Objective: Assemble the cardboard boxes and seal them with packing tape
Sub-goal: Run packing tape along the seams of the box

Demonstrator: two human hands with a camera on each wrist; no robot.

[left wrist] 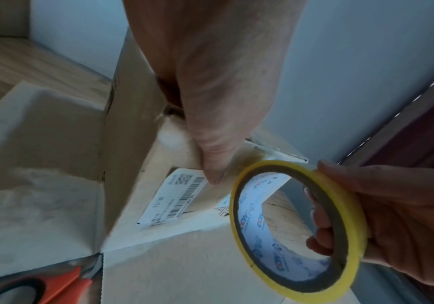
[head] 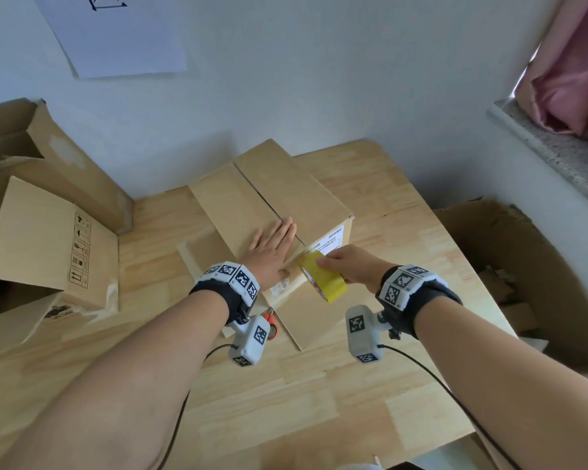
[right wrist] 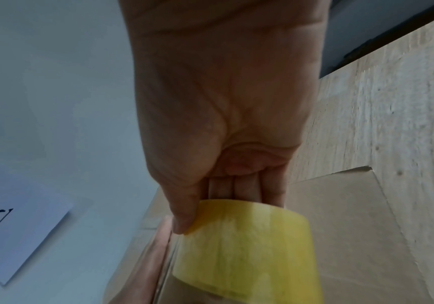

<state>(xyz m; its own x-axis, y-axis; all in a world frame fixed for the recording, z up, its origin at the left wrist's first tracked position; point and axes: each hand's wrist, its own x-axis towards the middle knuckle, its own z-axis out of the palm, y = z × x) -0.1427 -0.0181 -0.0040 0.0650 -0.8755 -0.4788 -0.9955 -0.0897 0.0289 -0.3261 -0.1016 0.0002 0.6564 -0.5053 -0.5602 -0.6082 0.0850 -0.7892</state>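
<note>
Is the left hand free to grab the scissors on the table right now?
Probably not yet. The left hand lies flat on the box, holding its flaps down, though the scissors lie close below its wrist with nothing over them.

The head view is bright and evenly lit, with soft daylight from the window sill point(head: 554, 147) at the right; shadows on the table point(head: 302, 401) are weak. Straight edges bend near the borders. Both wrist views are dimmer, bluish and blurred, and the scissors point(left wrist: 54, 283) are out of focus.
</note>
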